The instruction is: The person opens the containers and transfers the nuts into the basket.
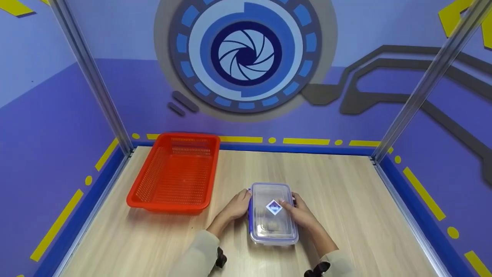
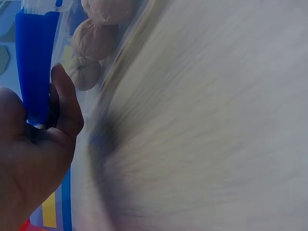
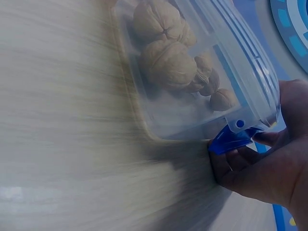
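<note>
A clear plastic food storage box [image 1: 269,192] with a lid and blue latches is on the wooden table, several walnuts [image 3: 168,65] inside it. At its left side, my left hand [image 1: 239,206] pinches a blue latch [image 2: 36,62] between thumb and fingers, as the left wrist view shows. My right hand [image 1: 301,213] grips the right edge, its thumb on the lid beside a diamond-shaped sticker [image 1: 273,208]. In the right wrist view, its fingers curl at another blue latch [image 3: 233,139], which stands out from the box wall.
An empty red plastic basket [image 1: 180,181] stands at the back left of the table [image 1: 326,177]. Blue-purple printed panels with metal corner posts [image 1: 92,77] enclose the table at the back and both sides.
</note>
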A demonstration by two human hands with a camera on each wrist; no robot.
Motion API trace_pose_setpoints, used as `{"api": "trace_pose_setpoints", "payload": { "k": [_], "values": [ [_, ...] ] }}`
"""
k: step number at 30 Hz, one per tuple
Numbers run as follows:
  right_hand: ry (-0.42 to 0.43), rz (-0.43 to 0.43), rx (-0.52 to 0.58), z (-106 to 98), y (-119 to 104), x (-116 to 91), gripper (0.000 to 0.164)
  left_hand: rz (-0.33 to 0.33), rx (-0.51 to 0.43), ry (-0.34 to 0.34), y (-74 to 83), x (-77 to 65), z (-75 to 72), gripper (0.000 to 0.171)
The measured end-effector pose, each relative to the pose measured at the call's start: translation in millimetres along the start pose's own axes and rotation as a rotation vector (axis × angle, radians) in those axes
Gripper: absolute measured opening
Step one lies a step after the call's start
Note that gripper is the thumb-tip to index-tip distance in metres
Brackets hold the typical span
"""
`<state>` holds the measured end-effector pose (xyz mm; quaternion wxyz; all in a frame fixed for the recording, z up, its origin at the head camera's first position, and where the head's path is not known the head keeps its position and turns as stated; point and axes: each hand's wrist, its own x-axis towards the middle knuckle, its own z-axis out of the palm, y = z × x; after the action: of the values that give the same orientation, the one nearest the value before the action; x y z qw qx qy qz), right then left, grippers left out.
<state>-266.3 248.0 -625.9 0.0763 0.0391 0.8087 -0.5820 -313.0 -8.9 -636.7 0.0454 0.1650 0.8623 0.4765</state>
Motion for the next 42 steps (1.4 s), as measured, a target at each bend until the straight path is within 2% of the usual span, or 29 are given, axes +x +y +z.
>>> {"api": "trace_pose_setpoints", "payload": {
  "k": [10,16,26,29,36,40,42],
  "values": [
    [0.000,0.022,0.004,0.3,0.7,-2.5,0.086,0.030,0.043,0.022,3.4,1.5,2.5,0.035],
    [-0.002,0.017,0.000,-0.4,-0.3,-2.6,0.085,0.012,0.043,0.013,3.0,2.2,1.7,0.040],
    [-0.009,-0.036,-0.005,-0.6,-1.2,-0.5,0.076,0.001,0.003,-0.011,1.0,2.3,-0.2,0.044],
    [0.002,-0.046,-0.013,-0.1,-0.2,0.2,0.075,-0.011,-0.064,-0.002,-5.3,2.0,-0.3,0.045],
    [0.011,-0.051,-0.043,4.6,4.2,2.3,0.087,-0.088,-0.352,-0.003,-18.8,-6.6,0.1,0.038],
    [0.033,-0.034,-0.021,4.7,5.6,2.4,0.089,-0.154,-0.426,-0.003,-16.5,-8.3,-1.2,0.032],
    [0.035,-0.029,-0.016,4.8,5.8,2.5,0.089,-0.189,-0.425,0.009,-15.1,-9.1,-1.5,0.032]
  ]
}}
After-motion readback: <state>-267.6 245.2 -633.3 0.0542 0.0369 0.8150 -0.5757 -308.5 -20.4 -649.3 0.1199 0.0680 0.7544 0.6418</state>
